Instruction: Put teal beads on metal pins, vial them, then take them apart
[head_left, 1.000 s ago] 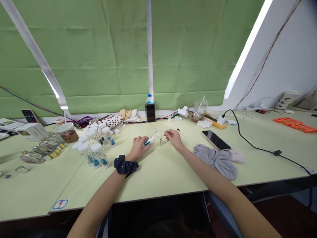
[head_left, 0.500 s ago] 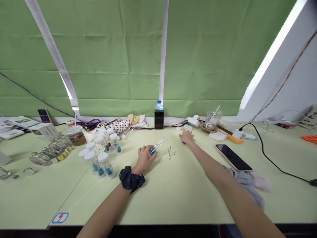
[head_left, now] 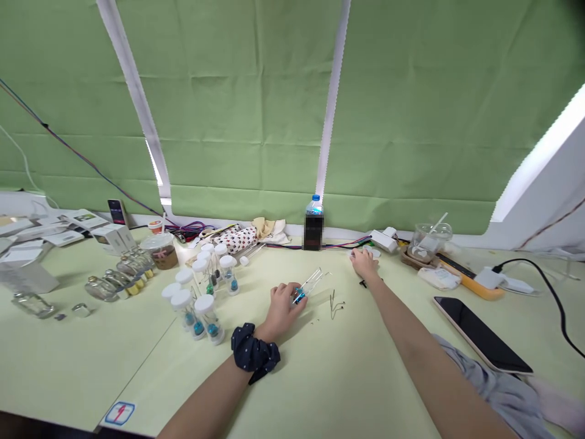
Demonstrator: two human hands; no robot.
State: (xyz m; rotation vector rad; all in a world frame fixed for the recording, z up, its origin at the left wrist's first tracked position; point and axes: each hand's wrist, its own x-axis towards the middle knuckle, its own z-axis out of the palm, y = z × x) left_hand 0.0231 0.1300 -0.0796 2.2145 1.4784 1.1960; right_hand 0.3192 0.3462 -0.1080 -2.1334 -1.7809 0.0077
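My left hand (head_left: 284, 311), with a dark polka-dot scrunchie (head_left: 254, 353) at the wrist, is closed around a clear tube (head_left: 312, 281) with a blue piece (head_left: 298, 296) at its lower end. The tube lies tilted, its uncapped end pointing away to the right. At the back of the table, my right hand (head_left: 364, 263) has its fingertips closed on a small white cap (head_left: 351, 253), partly hidden by the fingers. Further white caps (head_left: 375, 252) lie just right of them. Between the hands, several thin dark stems (head_left: 333, 305) rest on the table.
Several white-capped clear tubes (head_left: 206, 303) with blue or green pieces stand left of my left hand. Small glass bottles (head_left: 103, 288) and a drink cup (head_left: 159, 250) are farther left. A water bottle (head_left: 314, 228) stands at the back. At right lie a phone (head_left: 482, 332) and cables.
The camera has turned left and down, so the scene sits farther right. My right hand has moved onto the leftmost white cap and its fingers have drawn together. My left hand keeps the tube.
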